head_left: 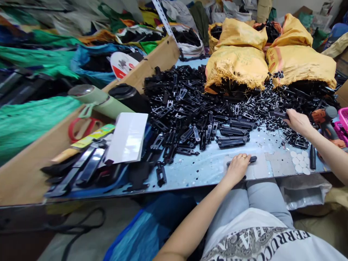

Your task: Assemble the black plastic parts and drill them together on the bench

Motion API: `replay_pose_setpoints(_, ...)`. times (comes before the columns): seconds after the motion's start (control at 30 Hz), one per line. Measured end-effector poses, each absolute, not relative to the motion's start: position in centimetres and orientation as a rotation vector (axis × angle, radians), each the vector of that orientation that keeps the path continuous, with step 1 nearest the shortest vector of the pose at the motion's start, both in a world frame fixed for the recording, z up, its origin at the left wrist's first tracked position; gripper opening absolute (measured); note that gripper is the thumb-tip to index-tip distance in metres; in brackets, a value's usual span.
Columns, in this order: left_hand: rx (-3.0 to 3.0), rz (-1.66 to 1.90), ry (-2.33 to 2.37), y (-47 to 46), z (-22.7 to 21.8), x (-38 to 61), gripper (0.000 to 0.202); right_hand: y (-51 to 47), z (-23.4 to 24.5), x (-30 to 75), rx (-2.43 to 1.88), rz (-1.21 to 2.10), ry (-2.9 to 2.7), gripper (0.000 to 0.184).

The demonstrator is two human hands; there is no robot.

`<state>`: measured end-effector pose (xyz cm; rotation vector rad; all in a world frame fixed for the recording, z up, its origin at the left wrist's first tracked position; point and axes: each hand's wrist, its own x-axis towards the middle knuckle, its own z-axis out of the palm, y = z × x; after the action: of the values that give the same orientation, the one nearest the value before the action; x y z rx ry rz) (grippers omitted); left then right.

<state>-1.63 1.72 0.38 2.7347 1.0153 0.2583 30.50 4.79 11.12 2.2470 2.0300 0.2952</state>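
Note:
My left hand [238, 167] rests palm down on a long black plastic piece [252, 159] near the front edge of the blue table [195, 170], fingers curled over it. Farther right, my right hand [297, 120] reaches into a heap of small black parts and metal bits [288, 101]; its fingers pinch a dark piece [277, 114]. Several assembled black strips [232, 136] lie stacked between the hands. A big pile of black plastic parts [185, 105] covers the table's middle.
Yellow woven sacks [239, 61] sit at the back. An orange power drill [324, 121] and a pink basket [344, 117] stand at the right. White discs [300, 163], a white card [127, 137], a green tube [100, 101] and a wooden divider [152, 63] are around.

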Motion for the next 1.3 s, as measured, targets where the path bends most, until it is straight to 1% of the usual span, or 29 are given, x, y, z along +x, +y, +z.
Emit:
replay_pose_setpoints(0.07, 2.706, 0.239, 1.015, 2.0, 0.5, -1.2, 0.025, 2.3, 10.2, 28.4, 2.047, 0.062, 2.219, 0.031)
replay_pose_setpoints(0.13, 2.669, 0.253, 1.003, 2.2, 0.8, -0.9, 0.024, -0.1, 8.5, 26.1, 1.731, -0.19, 2.401, 0.031)
replay_pose_setpoints(0.2, 2.641, 0.263, 0.953, 2.3, 1.1, -0.6, 0.025, -2.1, 6.4, 24.0, 1.479, -0.304, 2.509, 0.033)
replay_pose_setpoints(0.27, 2.628, 0.242, 0.902, 2.4, 1.4, -0.2, 0.025, -3.3, 4.5, 22.5, 1.403, -0.297, 2.542, 0.036)
replay_pose_setpoints(0.37, 2.631, 0.196, 0.884, 2.3, 1.7, 0.3, 0.028, -4.0, 3.0, 21.4, 1.482, -0.275, 2.511, 0.039)
replay_pose_setpoints(0.4, 2.634, 0.188, 0.886, 2.3, 1.8, 0.4, 0.032, -4.1, 3.0, 21.2, 1.516, -0.273, 2.496, 0.039)
replay_pose_setpoints(0.5, 2.626, 0.168, 0.879, 2.2, 1.9, 0.3, 0.057, -4.7, 3.7, 20.7, 1.587, -0.237, 2.464, 0.04)
replay_pose_setpoints(0.57, 2.609, 0.183, 0.86, 2.2, 1.8, 0.0, 0.066, -5.2, 4.5, 20.2, 1.605, -0.173, 2.472, 0.039)
replay_pose_setpoints(0.63, 2.589, 0.259, 0.832, 2.1, 1.4, -0.4, 0.062, -5.7, 5.2, 19.6, 1.613, -0.095, 2.491, 0.037)
replay_pose_setpoints(0.77, 2.577, 0.48, 0.818, 1.9, 0.4, -0.8, 0.045, -5.9, 6.2, 18.8, 1.621, 0.008, 2.513, 0.033)
replay_pose_setpoints(0.87, 2.573, 0.579, 0.8, 1.6, -0.1, -0.9, 0.041, -5.3, 6.5, 19.1, 1.546, 0.005, 2.555, 0.033)
replay_pose_setpoints(0.97, 2.558, 0.553, 0.825, 1.6, -0.2, -1.0, 0.041, -4.3, 5.9, 20.1, 1.449, -0.027, 2.602, 0.035)
replay_pose_setpoints(1.13, 2.54, 0.227, 0.752, 3.5, 0.8, 1.4, 0.049, -4.1, 2.8, 22.5, 1.512, -0.111, 2.684, 0.043)
replay_pose_setpoints(1.23, 2.546, 0.322, 0.824, 6.3, 2.1, 5.4, 0.034, -4.8, 1.0, 23.8, 1.639, -0.152, 2.713, 0.044)
replay_pose_setpoints(1.3, 2.52, 0.428, 0.94, 8.3, 3.0, 8.4, 0.031, -5.0, 0.4, 24.5, 1.71, -0.187, 2.713, 0.041)
